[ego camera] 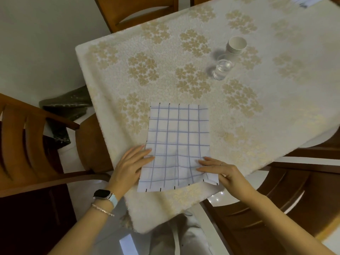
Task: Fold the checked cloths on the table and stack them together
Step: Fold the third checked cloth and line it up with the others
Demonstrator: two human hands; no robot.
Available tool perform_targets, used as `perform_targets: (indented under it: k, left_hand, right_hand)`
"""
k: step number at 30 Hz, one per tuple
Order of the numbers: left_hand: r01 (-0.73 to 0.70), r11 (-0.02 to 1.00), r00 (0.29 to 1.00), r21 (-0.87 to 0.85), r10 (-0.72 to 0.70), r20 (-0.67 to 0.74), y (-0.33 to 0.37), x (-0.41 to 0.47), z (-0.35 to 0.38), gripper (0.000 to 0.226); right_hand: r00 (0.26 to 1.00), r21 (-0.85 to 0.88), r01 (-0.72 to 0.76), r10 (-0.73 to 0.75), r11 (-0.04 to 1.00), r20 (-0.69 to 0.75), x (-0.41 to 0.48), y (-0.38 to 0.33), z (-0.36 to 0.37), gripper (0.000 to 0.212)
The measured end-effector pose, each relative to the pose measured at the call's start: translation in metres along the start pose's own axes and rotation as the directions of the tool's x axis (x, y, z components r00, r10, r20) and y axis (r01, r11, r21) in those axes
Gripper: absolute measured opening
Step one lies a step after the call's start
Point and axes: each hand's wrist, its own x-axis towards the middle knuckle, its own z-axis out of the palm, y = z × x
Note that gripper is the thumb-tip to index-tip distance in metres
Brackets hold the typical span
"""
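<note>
A white cloth with a blue check (177, 142) lies flat on the table (257, 111), near its front edge. My left hand (131, 162) rests with straight fingers on the cloth's left edge. At the near right side, my right hand (222, 172) presses straight fingers onto the cloth, where small creases show. The cloth's near right corner (213, 180) is turned over beside that hand. A second checked cloth (303, 1) shows partly at the table's far right corner, cut off by the frame.
A stack of paper cups (236, 46) and a clear glass of water (221, 68) stand behind the cloth to the right. Wooden chairs (33, 144) surround the table. A dark bag (68, 105) lies on the floor at the left.
</note>
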Motion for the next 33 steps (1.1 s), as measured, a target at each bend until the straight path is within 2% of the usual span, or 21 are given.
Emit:
perform_targets:
  k: [3,6,8,9,11,14,16,18,21,24,26,30,33]
  left_hand:
    - [0.008,0.997,0.999,-0.083,-0.005,0.040,0.007,0.007,-0.001,0.038]
    - [0.046,0.987,0.997,-0.152,-0.036,0.073,0.007,0.007,-0.004,0.049]
    - [0.077,0.982,0.992,-0.175,-0.058,0.112,0.006,0.006,-0.005,0.052]
    - [0.099,0.978,0.989,-0.184,-0.076,0.127,0.006,0.005,-0.005,0.048]
    - [0.216,0.953,0.971,-0.211,-0.186,0.151,0.009,0.004,-0.005,0.040]
    - [0.387,0.887,0.918,-0.251,-0.344,0.200,0.017,0.005,-0.006,0.049]
    - [0.374,0.882,0.926,-0.287,-0.342,0.157,0.020,0.010,-0.007,0.048]
    - [0.421,0.842,0.907,-0.338,-0.395,0.147,0.015,0.017,-0.009,0.049]
    - [0.498,0.816,0.867,-0.295,-0.465,0.178,0.005,0.029,-0.011,0.038]
    - [0.526,0.787,0.846,-0.321,-0.524,0.100,0.000,0.044,-0.011,0.004]
    - [0.571,0.746,0.805,-0.343,-0.591,0.056,-0.003,0.054,-0.009,0.013]
    - [0.574,0.730,0.798,-0.371,-0.601,0.054,-0.006,0.068,-0.003,0.004]
    - [0.627,0.697,0.746,-0.348,-0.665,0.014,-0.011,0.078,0.002,0.033]
  right_hand:
    - [0.999,-0.020,0.024,-0.025,1.000,-0.025,-0.001,0.001,-0.003,0.038]
    - [0.999,-0.104,-0.047,0.046,0.993,-0.009,0.001,0.005,-0.006,0.059]
    - [0.999,-0.230,-0.004,-0.003,0.973,-0.032,0.005,0.010,-0.009,0.046]
    - [0.999,-0.298,0.029,-0.040,0.954,-0.031,0.007,0.012,-0.010,0.048]
    - [0.997,-0.400,0.073,-0.078,0.913,0.004,0.012,0.021,-0.012,0.053]
    - [0.997,-0.474,0.074,-0.071,0.878,0.024,0.021,0.028,-0.014,0.044]
    - [0.998,-0.450,0.058,-0.060,0.891,0.010,0.023,0.027,-0.015,0.043]
    - [0.999,-0.357,0.006,-0.022,0.934,-0.040,0.026,0.022,-0.017,0.045]
    - [0.985,-0.213,-0.106,0.073,0.971,-0.157,0.035,0.014,-0.021,0.026]
    - [0.951,-0.074,-0.201,0.177,0.977,-0.252,0.049,0.013,-0.022,0.022]
    - [0.926,-0.006,-0.228,0.215,0.974,-0.309,0.057,0.014,-0.022,0.019]
    - [0.872,0.033,-0.281,0.270,0.959,-0.408,0.075,0.015,-0.021,0.016]
    - [0.828,0.055,-0.338,0.325,0.940,-0.457,0.086,0.015,-0.018,0.016]
